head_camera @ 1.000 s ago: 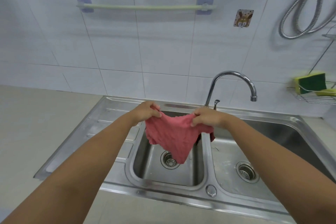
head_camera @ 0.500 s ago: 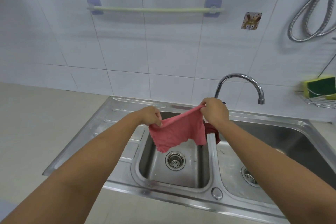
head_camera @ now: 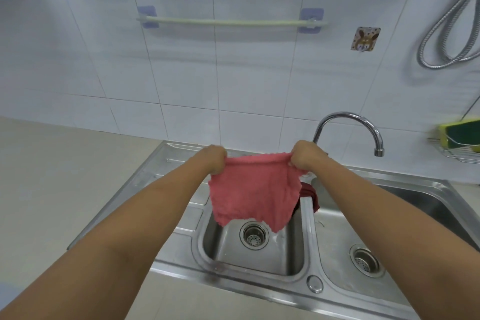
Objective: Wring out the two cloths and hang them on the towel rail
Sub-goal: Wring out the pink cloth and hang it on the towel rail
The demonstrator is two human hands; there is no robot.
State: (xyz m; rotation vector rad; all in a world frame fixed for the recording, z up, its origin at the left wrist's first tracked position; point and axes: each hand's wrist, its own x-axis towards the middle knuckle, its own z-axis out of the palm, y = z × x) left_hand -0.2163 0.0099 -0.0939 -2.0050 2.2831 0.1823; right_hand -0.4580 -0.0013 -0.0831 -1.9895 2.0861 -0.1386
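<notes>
A pink cloth (head_camera: 253, 191) hangs spread out flat above the left sink basin (head_camera: 259, 254). My left hand (head_camera: 213, 158) grips its top left corner and my right hand (head_camera: 306, 154) grips its top right corner. A darker red cloth (head_camera: 310, 196) lies draped over the divider between the two basins, mostly hidden behind the pink one. The pale green towel rail (head_camera: 231, 22) is fixed to the tiled wall high above the sink, with nothing on it.
A curved chrome tap (head_camera: 363, 127) stands behind the right basin (head_camera: 389, 228). A wire rack with a green and yellow sponge (head_camera: 459, 135) is at the right edge. A metal shower hose (head_camera: 446, 34) loops on the wall. A beige counter (head_camera: 65, 189) lies left.
My hands have pulled the pink cloth out flat and lifted it a little, holding it by its two upper corners. The view has tilted upward towards the rail.
</notes>
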